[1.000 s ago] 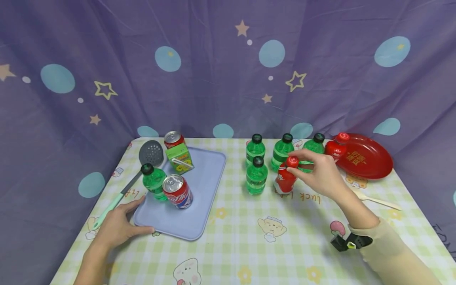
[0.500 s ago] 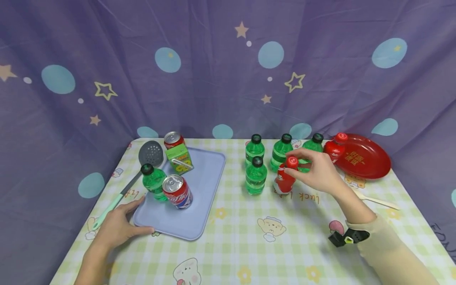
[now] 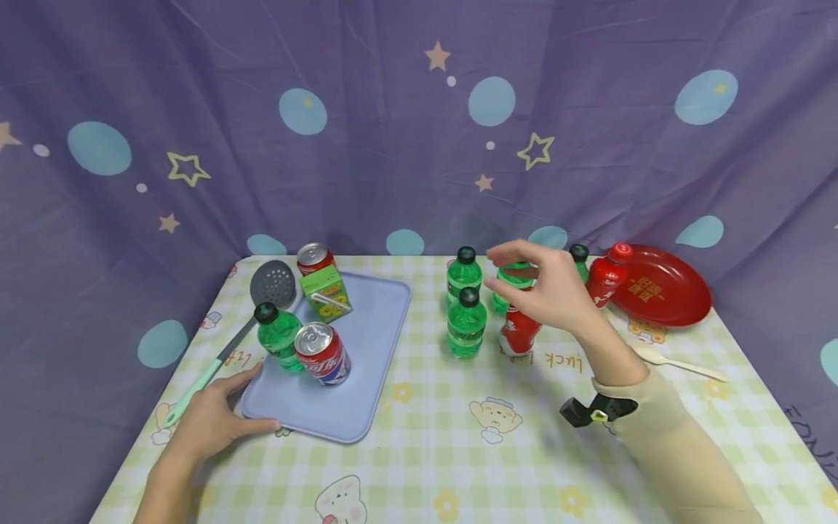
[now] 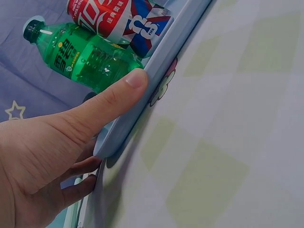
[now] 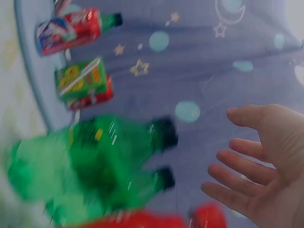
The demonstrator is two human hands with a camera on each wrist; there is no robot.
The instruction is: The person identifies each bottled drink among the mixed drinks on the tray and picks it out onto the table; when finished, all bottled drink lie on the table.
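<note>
My left hand (image 3: 212, 421) rests at the near left corner of a blue tray (image 3: 386, 335). In the left wrist view its straight thumb (image 4: 116, 99) lies against the tray's rim and the other fingers spread along the adjoining side. On the tray stand a green soda bottle (image 3: 278, 338), a red and blue soda can (image 3: 324, 356) and a green juice box (image 3: 327, 295) with a white straw. My right hand (image 3: 550, 287) hovers with parted fingers, holding nothing, above a red soda bottle (image 3: 519, 335). Two green bottles (image 3: 466, 327) (image 3: 465, 279) stand left of it.
Behind the right hand are further green bottles (image 3: 517, 276), partly hidden. A second red bottle (image 3: 607, 279) stands by a red plate (image 3: 681, 298). A cream spoon (image 3: 694, 370) lies at right. A slotted skimmer (image 3: 273, 285) lies left of the tray; another red can (image 3: 316, 257) stands behind the juice box.
My right hand has let go of the red bottle's cap and moved up and to the left. The bottle stays standing in place. My left hand keeps its place at the tray.
</note>
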